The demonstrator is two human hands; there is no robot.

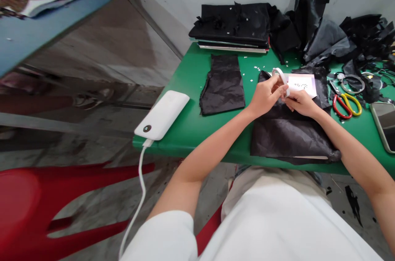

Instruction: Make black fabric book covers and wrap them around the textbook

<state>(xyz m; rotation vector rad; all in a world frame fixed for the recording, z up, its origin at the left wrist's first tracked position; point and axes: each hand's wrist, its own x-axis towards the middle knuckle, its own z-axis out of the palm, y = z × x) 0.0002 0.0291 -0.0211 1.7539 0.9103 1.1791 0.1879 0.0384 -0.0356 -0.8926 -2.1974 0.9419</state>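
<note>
My left hand (266, 95) and my right hand (300, 103) meet over a black fabric piece (290, 133) on the green table (191, 121). Both are closed around a small white tape roll (281, 78), the left pinching it from the left, the right gripping its lower edge. Just behind the roll lies a white card (304, 85) with dark writing. A second black fabric piece (222, 84) lies flat to the left of my hands.
A white power bank (162, 115) with a hanging cable sits at the table's left corner. Red-and-yellow scissors (345, 104), metal rings (353, 83) and a phone (385, 123) lie right. Stacked black fabric (234, 24) and scraps line the back. A red chair (46, 207) stands lower left.
</note>
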